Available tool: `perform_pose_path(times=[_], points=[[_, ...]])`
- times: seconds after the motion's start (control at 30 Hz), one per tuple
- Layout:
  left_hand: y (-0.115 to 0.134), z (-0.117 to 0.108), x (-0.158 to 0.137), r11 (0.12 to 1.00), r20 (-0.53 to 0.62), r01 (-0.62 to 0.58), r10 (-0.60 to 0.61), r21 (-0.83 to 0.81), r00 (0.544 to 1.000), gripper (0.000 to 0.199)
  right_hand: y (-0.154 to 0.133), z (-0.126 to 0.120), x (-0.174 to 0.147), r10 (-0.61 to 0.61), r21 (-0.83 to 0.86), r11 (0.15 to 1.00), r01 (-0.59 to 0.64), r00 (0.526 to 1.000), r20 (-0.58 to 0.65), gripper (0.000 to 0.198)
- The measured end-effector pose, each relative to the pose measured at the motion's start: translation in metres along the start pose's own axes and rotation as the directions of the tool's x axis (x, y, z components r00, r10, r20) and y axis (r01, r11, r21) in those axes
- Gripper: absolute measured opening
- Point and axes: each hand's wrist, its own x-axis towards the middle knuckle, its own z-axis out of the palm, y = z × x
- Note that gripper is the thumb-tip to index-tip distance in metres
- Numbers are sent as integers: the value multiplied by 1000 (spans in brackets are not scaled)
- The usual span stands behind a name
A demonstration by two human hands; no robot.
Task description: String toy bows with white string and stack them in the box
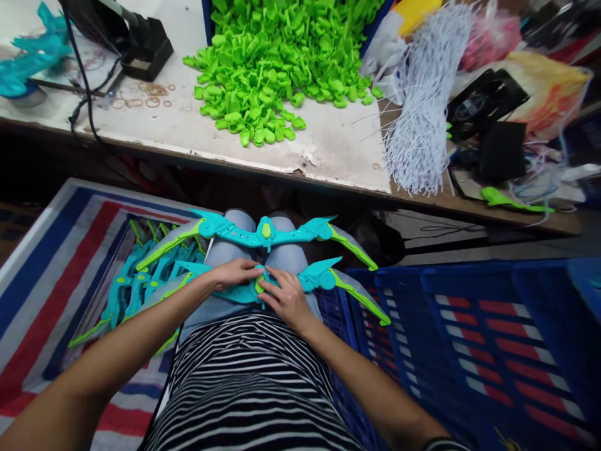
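Two turquoise toy bows with lime-green limbs lie across my lap. On the nearer toy bow, my left hand pinches the middle from the left, fingertips at the top of its green centre piece. From the other side my right hand grips the same middle, its fingers pressed against that green piece. The exact contact under the fingertips is hidden. Farther out on my knees rests the second toy bow, untouched, with a green piece seated at its centre.
Loose green plastic pieces heap on the worktable, spilling from a blue bin. A bundle of white strings lies to their right. Several finished-looking bows sit on the striped sheet at left. Blue crates stand at right.
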Motion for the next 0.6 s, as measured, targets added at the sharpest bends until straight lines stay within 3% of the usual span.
perform_pose_path(times=[0.13,0.23,0.33,0.4,0.47,0.53,0.57,0.6], points=[[-5,5,3,990,-60,-64,72,125,996,56,-4,-2,5,251,68,964,-259,962,107,28],[-10,5,10,970,-98,-101,125,221,987,49,-7,-2,12,347,93,925,-368,920,185,43],[-12,4,14,930,-116,-131,180,343,977,41,-8,-8,20,342,19,934,-357,906,250,58],[-12,6,14,902,-143,-122,196,414,970,41,-4,-21,32,269,-28,960,-277,895,357,63],[-13,15,8,859,-243,-112,263,500,933,42,5,-44,59,170,-19,984,-179,890,423,44],[-18,30,-1,774,-349,-118,410,622,843,38,19,-73,103,130,-11,991,-133,946,298,22],[-22,38,-7,714,-370,-118,488,691,790,36,27,-87,130,145,-38,989,-142,983,114,25],[-27,47,-12,647,-364,-111,552,754,751,35,36,-100,159,147,-99,983,-153,987,-62,27]])
